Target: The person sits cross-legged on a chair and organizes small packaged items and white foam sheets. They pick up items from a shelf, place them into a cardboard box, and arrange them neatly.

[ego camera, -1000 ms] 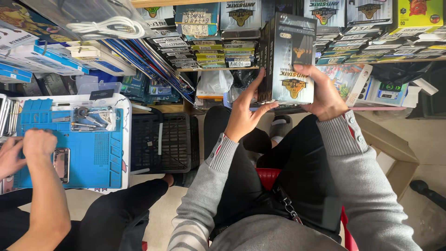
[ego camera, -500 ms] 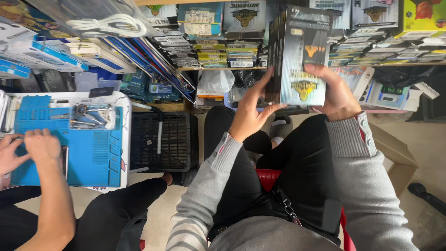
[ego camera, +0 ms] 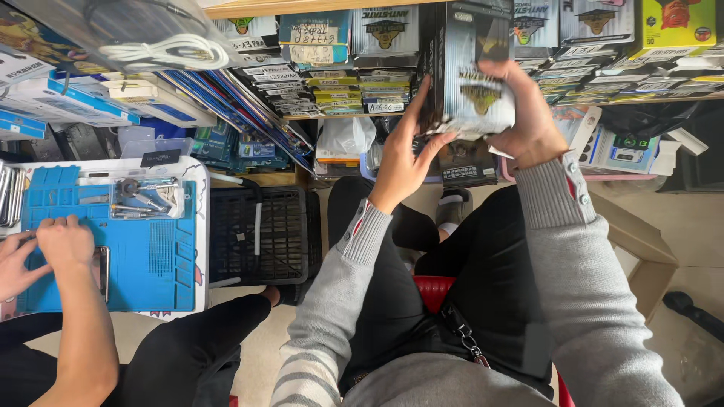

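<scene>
Glossy black cardboard box (ego camera: 471, 75), rectangular, gripped by left hand (ego camera: 400, 162), right hand (ego camera: 528, 120)

One tall black glossy box (ego camera: 471, 71), held by two hands: left hand (ego camera: 398, 162), right hand (ego camera: 524, 113). One blue rubber work mat (ego camera: 154, 256), one black plastic crate (ego camera: 260, 234). A co-worker's two hands (ego camera: 45, 252) rest on the mat.

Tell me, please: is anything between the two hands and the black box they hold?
Nothing visible. The left hand and the right hand both lie directly on the black box, gripping its lower end.

Both hands (ego camera: 400, 162) grip a dark box (ego camera: 471, 68), seemingly.
</scene>
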